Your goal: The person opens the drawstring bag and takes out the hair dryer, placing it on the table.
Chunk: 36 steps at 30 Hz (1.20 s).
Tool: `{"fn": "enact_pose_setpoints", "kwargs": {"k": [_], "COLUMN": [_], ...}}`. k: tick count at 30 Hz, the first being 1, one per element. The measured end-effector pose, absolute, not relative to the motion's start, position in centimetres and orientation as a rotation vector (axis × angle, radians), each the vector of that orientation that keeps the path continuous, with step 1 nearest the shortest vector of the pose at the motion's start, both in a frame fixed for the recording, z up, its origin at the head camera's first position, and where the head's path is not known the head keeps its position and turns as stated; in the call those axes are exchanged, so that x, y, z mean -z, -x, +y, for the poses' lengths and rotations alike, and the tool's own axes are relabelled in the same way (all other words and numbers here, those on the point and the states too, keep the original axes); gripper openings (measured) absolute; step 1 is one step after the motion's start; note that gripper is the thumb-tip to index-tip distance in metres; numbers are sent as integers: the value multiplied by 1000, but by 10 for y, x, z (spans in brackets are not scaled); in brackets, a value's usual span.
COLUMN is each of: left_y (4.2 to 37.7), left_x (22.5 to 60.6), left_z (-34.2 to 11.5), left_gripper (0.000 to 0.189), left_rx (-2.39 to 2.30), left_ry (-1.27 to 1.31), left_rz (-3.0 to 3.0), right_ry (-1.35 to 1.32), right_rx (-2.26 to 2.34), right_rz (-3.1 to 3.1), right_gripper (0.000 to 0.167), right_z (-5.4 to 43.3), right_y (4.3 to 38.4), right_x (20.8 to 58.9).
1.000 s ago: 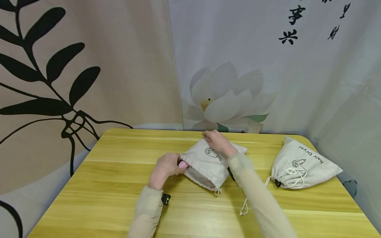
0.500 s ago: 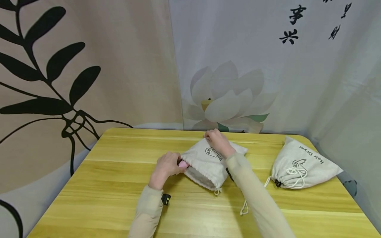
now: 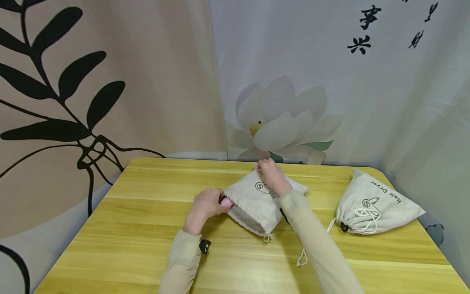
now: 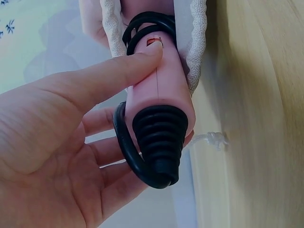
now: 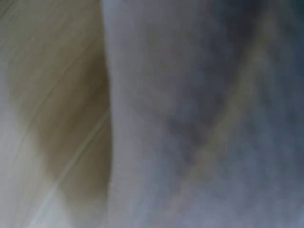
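A pale cloth drawstring bag [image 3: 249, 204] lies on the table with its mouth toward the front left. At that mouth my left hand [image 3: 207, 204] grips the pink handle of a hair dryer [image 4: 166, 78], thumb on top near a red switch. The handle's ribbed black end sticks out of the bag, and black cord loops around it; the dryer's head is hidden inside. My right hand [image 3: 272, 175] reaches across the bag and pinches its far edge, a bit of cloth showing beside the fingers. Blurred grey cloth fills much of the right wrist view.
On the right of the wooden table [image 3: 147, 228] lies a second drawstring bag [image 3: 382, 204], bulging and cinched, printed "Hair Dryer". A loose white cord end [image 3: 302, 259] lies by my right forearm. A printed curtain [image 3: 176, 81] hangs behind the table.
My right hand has shifted slightly to the right at the bag's far edge, and a small tip of cloth now shows beside its fingers. The left hand and the dryer look the same.
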State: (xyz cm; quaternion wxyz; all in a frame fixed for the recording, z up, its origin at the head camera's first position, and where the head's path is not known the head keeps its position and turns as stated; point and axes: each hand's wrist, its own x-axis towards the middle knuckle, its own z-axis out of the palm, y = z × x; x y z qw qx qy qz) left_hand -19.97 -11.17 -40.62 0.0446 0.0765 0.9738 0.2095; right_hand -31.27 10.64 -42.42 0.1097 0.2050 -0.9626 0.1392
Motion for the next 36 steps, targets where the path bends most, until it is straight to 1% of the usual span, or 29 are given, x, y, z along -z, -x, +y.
{"fn": "enact_pose_setpoints", "kwargs": {"k": [13, 19, 30, 36], "left_y": [200, 200, 199, 199], "left_x": [405, 405, 405, 404], "left_z": [-112, -112, -112, -113], "left_gripper": [32, 34, 33, 36], "left_rx": [-614, -614, -581, -573], "left_ry": [-242, -245, -254, -266], "left_rz": [2987, 2985, 2991, 3001], "right_ry": [-530, -511, -458, -425], "right_rx": [-340, -325, -323, -328], "right_rz": [-2900, -2907, -2906, -2874], "right_gripper": [12, 11, 11, 10], "right_z": [110, 113, 117, 120], "right_y": [313, 313, 312, 312], "right_x": [420, 420, 422, 423]}}
